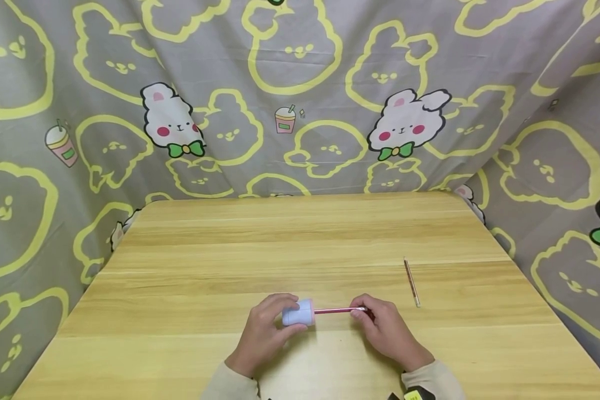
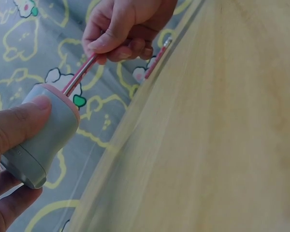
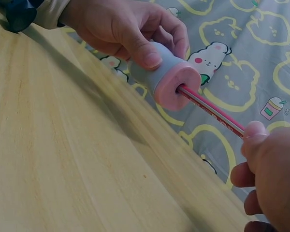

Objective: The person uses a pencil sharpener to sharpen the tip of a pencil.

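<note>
My left hand grips a pale blue pencil sharpener with a pink end face, thumb on one side and fingers on the other. A red pencil with a silvery stripe runs into the round hole in that pink face, its tip hidden inside. At the pencil's other end, my right hand pinches it between thumb and curled fingers. In the left wrist view the sharpener is tilted, with the pencil pointing up toward the right hand.
A second pencil lies on the wooden table, beyond and to the right of my right hand. Grey curtains with yellow cartoon outlines hang around the table's back and sides. A dark speck shows on the wood between my arms.
</note>
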`<state>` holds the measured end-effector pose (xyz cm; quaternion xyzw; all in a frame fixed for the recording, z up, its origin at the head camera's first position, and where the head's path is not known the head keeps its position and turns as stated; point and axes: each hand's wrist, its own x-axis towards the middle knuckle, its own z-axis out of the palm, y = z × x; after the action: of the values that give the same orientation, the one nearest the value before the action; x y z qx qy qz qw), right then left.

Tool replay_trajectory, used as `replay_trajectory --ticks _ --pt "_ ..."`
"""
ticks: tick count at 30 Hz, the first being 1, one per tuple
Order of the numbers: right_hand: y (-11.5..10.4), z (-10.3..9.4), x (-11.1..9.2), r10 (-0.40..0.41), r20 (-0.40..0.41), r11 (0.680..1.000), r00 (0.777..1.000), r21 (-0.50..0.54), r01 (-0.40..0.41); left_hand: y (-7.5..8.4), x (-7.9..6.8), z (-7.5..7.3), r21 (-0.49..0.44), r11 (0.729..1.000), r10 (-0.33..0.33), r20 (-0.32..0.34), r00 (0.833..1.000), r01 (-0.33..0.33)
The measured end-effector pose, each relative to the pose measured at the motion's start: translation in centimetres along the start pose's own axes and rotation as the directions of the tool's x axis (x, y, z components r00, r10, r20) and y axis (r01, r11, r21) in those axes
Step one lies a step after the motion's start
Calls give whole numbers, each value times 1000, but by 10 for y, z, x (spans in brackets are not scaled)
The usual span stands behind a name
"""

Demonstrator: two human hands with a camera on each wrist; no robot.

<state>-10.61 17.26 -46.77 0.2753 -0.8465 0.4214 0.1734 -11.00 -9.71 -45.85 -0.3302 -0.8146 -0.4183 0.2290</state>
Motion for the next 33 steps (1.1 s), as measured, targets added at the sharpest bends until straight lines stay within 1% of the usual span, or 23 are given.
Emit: replay_trajectory --ticks 4,11,26,33 --pt "0 0 0 5 1 1000 1000 -5 -5 -1 0 1 0 1000 10 -4 1000 -10" --pt "-1 -1 1 -15 -20 1000 1000 -12 15 -1 1 1 -19 999 27 -7 1000 -27" --pt "-5 -3 3 -52 -29 998 998 -29 52 -1 0 1 -13 1000 19 -11 1000 -19" --pt "-7 -2 2 14 -12 1000 1000 10 -14 -1 0 1 -1 1000 10 -9 1000 -10"
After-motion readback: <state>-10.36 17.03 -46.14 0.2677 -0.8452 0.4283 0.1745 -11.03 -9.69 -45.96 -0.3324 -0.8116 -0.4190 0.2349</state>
